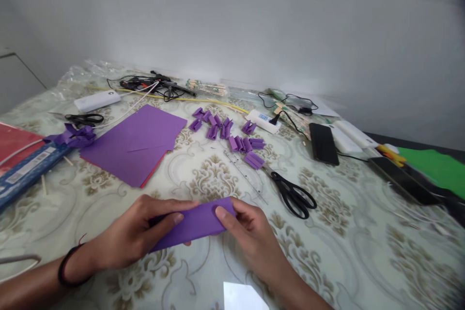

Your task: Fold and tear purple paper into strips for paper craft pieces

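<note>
A folded strip of purple paper (203, 219) is held between both hands, just above the patterned tablecloth. My left hand (140, 230) pinches its left part, thumb on top and some fingers hidden beneath. My right hand (250, 230) grips the right end with the thumb pressed on the face. Beyond the hands lie several small folded purple paper pieces (238, 143). Black-handled scissors (294, 193) rest to the right, their blades partly under a folded piece. A clear ruler (247, 177) lies beside them. Flat purple sheets (134, 140) sit at left with red paper showing below.
Crumpled purple paper (74, 136) and a blue box (32, 167) lie at far left. A white power strip (263, 121), a black phone (323, 144) and green paper (434, 167) are at right. Tangled black cables (152, 85) lie near the wall.
</note>
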Motion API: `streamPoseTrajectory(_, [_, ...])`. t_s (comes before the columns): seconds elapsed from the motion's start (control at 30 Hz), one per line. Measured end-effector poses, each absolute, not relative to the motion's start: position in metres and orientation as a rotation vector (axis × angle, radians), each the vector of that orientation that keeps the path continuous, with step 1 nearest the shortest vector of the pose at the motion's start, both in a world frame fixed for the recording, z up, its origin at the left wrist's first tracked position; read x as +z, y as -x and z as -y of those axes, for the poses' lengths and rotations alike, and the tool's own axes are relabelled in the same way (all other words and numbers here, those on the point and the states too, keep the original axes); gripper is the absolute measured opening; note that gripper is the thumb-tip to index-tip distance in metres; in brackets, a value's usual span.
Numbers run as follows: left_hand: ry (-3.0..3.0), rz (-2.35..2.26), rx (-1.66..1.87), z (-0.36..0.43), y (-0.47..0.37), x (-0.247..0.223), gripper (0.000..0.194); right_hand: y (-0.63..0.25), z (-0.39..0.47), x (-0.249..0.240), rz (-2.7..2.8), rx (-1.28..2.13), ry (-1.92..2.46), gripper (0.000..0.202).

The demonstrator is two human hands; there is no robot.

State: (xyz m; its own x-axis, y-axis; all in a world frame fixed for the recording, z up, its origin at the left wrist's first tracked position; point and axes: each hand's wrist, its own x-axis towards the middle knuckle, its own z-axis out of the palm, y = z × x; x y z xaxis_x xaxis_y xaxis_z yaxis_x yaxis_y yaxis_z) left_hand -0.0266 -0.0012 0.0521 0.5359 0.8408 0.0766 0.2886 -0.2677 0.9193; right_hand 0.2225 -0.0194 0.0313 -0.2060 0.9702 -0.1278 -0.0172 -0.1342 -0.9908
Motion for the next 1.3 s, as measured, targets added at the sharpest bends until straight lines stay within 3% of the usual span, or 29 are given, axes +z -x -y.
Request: streamPoseTrajectory(1.3, [-1.816,-0.938,0.561,-0.0008,0.0266,0.05,0.04,-0.221,0.0175,0.037,1.228,1.574,1.09,0.035])
